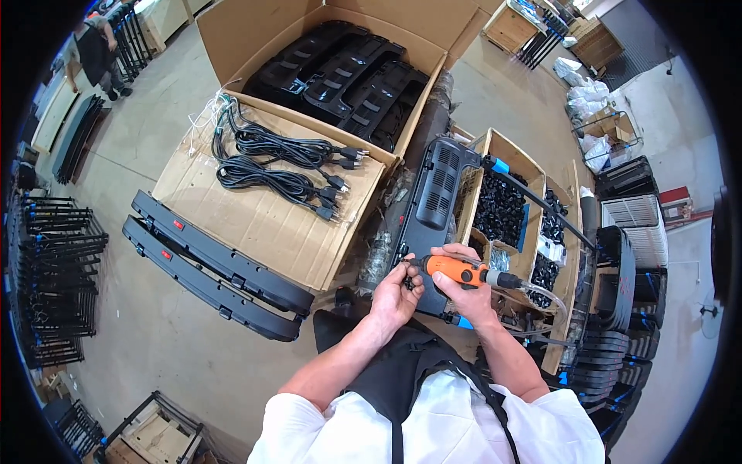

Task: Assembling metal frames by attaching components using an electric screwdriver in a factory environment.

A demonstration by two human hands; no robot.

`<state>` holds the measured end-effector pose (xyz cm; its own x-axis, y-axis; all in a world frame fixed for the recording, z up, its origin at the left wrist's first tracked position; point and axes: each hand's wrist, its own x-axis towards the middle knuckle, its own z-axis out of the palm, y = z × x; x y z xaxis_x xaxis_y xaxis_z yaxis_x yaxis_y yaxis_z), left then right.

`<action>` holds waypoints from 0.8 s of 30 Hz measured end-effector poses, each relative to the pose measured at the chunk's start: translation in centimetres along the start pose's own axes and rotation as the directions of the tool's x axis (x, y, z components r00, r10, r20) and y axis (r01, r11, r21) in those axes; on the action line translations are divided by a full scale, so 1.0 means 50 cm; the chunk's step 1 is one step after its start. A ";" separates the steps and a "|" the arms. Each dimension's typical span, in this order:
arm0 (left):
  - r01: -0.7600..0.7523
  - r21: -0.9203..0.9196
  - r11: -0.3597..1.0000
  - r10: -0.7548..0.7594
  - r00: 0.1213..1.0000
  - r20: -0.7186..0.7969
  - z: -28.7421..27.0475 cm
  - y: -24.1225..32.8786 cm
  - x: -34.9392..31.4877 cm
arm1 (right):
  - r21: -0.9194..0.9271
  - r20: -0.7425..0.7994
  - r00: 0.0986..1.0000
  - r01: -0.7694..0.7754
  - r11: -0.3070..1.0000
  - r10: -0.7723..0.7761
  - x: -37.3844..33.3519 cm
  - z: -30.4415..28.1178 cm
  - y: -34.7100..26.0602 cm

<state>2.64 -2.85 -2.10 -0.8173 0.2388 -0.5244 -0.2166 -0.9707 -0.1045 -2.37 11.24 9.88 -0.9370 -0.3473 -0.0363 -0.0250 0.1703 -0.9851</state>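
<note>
An orange power screwdriver (450, 269) lies sideways in my right hand (469, 298), its tip pointing left. A clear hose or cord leaves its grey rear end. My left hand (395, 295) is at the screwdriver's tip, fingers curled and pinched around small dark pieces (408, 283), too small to name. Beneath both hands lies a long black plastic panel (437, 185) with vent slots. It rests on a support with blue-wrapped ends (500, 165), and my hands cover part of its near end.
To the right, a wooden bin (464, 224) holds many small black parts. On the left, coiled black power cords (270, 158) lie on cardboard (309, 240), beside two curved black bars (224, 271). An open carton (232, 39) holds black panels. A person (97, 50) stands far left.
</note>
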 end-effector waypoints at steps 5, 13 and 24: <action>0.018 0.020 1.000 -0.018 0.999 -0.031 -0.001 0.007 0.002 | -0.062 0.021 1.000 0.006 0.998 -0.005 0.014 0.013 -0.006; 0.063 0.201 0.978 -0.038 0.991 -0.127 0.010 -0.010 -0.030 | -0.221 0.159 0.987 0.001 0.975 0.035 0.032 0.038 -0.022; 0.147 0.373 0.916 -0.133 0.989 -0.064 -0.001 -0.013 -0.025 | -0.030 -0.036 0.999 0.007 1.000 -0.008 -0.002 -0.021 -0.033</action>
<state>3.82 -2.53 -1.41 -0.7456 0.3634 -0.5586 -0.5176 -0.8438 0.1420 -2.60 11.97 11.71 -0.9486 -0.3157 -0.0226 -0.0416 0.1953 -0.9799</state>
